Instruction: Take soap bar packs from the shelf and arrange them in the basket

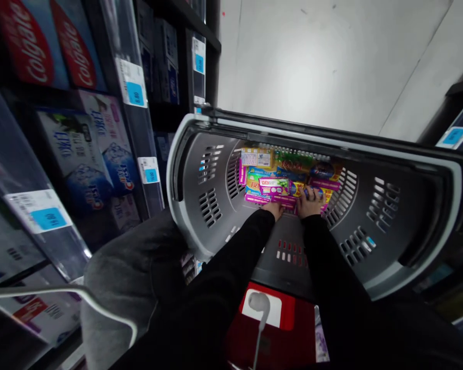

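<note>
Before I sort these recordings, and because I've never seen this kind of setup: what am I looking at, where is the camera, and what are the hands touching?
There is no machine here, just a person with two bare hands. The single picture comes from a camera worn on the head, looking forward and down, so the black sleeves reach away from you. Ahead is a deep grey basket with slotted walls, and brightly coloured packages lie at its bottom. The left hand is at their near edge; the right hand lies over those on the right. Whether either grips one is too small to tell. To the left, shelves hold toothpaste boxes.
</note>
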Demonstrator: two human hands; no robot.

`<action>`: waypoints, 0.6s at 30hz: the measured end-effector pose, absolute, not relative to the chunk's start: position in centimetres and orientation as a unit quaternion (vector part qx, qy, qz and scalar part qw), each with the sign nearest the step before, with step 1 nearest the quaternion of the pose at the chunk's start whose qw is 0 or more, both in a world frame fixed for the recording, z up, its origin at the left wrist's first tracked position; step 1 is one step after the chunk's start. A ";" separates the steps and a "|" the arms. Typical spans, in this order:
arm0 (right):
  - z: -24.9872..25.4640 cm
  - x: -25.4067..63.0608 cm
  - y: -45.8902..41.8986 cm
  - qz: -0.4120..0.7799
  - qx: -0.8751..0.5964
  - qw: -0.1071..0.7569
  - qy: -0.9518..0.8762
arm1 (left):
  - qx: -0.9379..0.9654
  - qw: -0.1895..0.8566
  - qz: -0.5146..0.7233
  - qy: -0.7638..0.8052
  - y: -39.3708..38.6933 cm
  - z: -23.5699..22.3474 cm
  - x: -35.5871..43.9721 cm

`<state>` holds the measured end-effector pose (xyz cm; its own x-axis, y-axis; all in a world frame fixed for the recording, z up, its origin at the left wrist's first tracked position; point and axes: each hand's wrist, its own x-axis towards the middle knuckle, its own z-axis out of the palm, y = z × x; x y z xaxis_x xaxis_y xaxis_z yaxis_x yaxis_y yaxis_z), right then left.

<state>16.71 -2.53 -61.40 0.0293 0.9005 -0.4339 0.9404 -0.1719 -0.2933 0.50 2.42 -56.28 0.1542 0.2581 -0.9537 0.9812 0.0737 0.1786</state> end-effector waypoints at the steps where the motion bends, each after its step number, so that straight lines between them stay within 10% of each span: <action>1: -61.1 16.2 -2.4 -0.262 0.744 0.033 0.614 | 0.572 0.495 -0.364 0.543 2.6 -56.1 0.0; 18: -63.9 13.8 -2.6 -0.243 0.806 0.022 0.539 | 0.513 0.485 -0.375 0.601 4.4 -56.2 -4.6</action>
